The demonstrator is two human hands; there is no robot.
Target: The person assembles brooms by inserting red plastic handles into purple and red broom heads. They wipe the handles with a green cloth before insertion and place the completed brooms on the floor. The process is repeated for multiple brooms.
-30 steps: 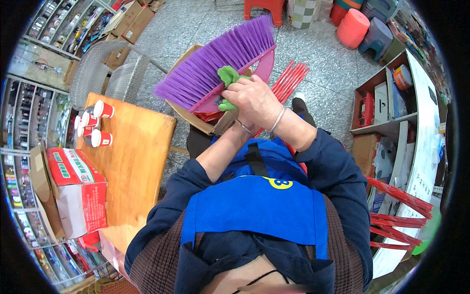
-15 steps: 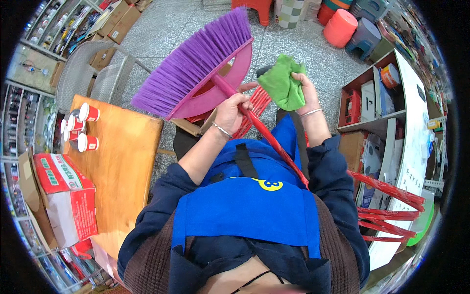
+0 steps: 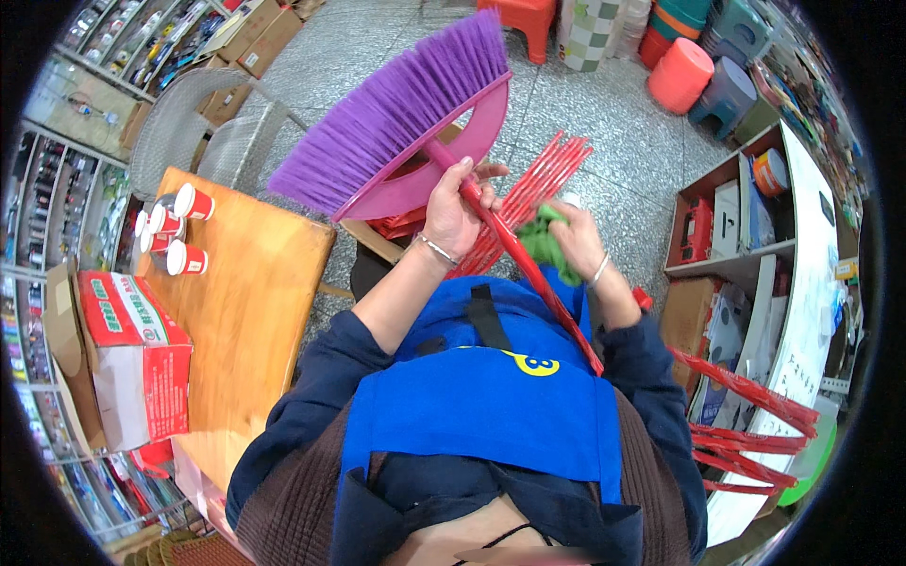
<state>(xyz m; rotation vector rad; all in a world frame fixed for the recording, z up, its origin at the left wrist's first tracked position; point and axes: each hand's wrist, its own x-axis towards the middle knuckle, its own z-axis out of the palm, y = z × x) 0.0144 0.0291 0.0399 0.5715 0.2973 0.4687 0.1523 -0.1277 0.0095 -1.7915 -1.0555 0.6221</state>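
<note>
My left hand [image 3: 453, 212] grips the red handle of a broom [image 3: 401, 123] just below its pink head, holding the purple bristles up and to the left. The handle runs down to the right across my blue apron. My right hand [image 3: 576, 241] is closed on a green cloth [image 3: 545, 245] pressed against the handle a little lower down. A silver bangle sits on each wrist.
A wooden table [image 3: 250, 311] stands at my left with several red-and-white paper cups [image 3: 175, 226] and a red-and-white carton [image 3: 127, 354]. A bundle of red broom handles [image 3: 533, 193] lies on the floor ahead. More red sticks [image 3: 746, 424] and shelves are at right. Plastic stools stand at the back.
The broom head has swung further up and left. My right hand has brought the green cloth down from the air onto the red handle.
</note>
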